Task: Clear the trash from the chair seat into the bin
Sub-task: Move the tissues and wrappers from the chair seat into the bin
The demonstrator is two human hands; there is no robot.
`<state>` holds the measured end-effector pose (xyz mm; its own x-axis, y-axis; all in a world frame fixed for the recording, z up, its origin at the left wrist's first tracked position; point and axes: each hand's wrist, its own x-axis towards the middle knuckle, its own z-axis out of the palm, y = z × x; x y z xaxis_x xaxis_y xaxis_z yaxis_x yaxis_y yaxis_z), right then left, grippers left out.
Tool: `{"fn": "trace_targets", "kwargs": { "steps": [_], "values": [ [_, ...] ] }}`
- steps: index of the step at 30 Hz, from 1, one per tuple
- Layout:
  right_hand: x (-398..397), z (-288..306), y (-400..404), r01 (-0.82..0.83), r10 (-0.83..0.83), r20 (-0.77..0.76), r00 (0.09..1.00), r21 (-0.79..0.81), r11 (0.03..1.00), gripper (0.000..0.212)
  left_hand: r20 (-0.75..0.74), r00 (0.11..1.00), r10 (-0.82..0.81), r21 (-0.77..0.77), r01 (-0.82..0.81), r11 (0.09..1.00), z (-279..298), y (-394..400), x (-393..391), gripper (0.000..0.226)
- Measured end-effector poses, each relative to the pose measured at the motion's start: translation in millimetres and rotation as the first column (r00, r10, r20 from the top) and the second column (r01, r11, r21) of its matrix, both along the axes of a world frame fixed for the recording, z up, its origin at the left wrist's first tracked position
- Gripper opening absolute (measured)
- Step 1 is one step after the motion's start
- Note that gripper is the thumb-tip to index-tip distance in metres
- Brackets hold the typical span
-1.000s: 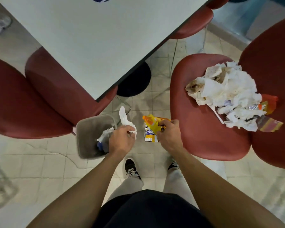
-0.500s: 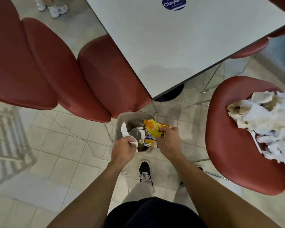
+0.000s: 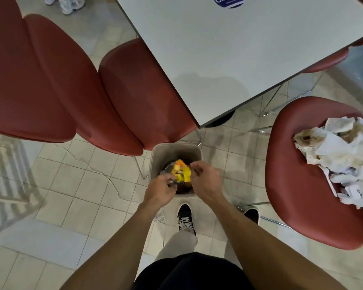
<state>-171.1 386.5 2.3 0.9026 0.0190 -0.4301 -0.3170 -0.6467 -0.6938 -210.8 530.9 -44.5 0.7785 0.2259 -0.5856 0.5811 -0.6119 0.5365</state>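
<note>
Both hands now sit over the bin [image 3: 155, 155] at frame centre: left hand [image 3: 159, 190] with fingers curled, its grip unclear; right hand [image 3: 205, 182] fingers apart beside the yellow wrapper [image 3: 181, 172] inside. Trash [image 3: 344, 153] remains on the right-edge chair [image 3: 298, 185].

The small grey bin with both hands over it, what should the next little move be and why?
Probably turn back to the red chair seat: the yellow wrapper already sits inside the small grey bin, while a heap of crumpled, stained white paper napkins still lies on that seat.
</note>
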Motion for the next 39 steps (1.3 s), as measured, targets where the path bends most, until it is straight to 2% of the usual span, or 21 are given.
{"fn": "trace_targets", "kwargs": {
  "steps": [11,15,19,25,35,39],
  "values": [
    [5.8,-0.1,-104.9,0.119,-0.121,-0.061,0.991,-0.024,0.993,0.034,-0.001,0.985,-0.171,0.079,0.17,0.982,7.6,-79.9,37.9,0.021],
    [8.2,0.6,-173.7,0.187,-0.189,-0.059,0.98,-0.035,0.982,0.037,0.032,0.942,-0.334,0.078,0.331,0.94,9.1,-141.1,61.9,0.015],
    [12.8,2.1,-242.0,0.258,-0.265,-0.074,0.962,-0.088,0.962,0.042,0.052,0.905,-0.421,0.099,0.415,0.904,8.0,-208.2,82.9,0.024],
    [16.7,-1.0,-347.3,0.376,-0.388,-0.078,0.918,-0.139,0.916,0.046,0.036,0.824,-0.565,0.09,0.56,0.823,4.1,-312.0,115.8,0.025],
    [41.5,-35.4,-468.2,0.464,-0.479,-0.129,0.868,-0.131,0.876,0.054,0.106,0.75,-0.653,0.08,0.648,0.757,-10.2,-448.1,170.6,0.03],
    [71.1,-55.0,-497.0,0.481,-0.49,-0.089,0.867,-0.106,0.871,0.054,0.119,0.738,-0.664,0.093,0.658,0.748,-22.5,-486.8,201.8,0.035]
  ]
}}
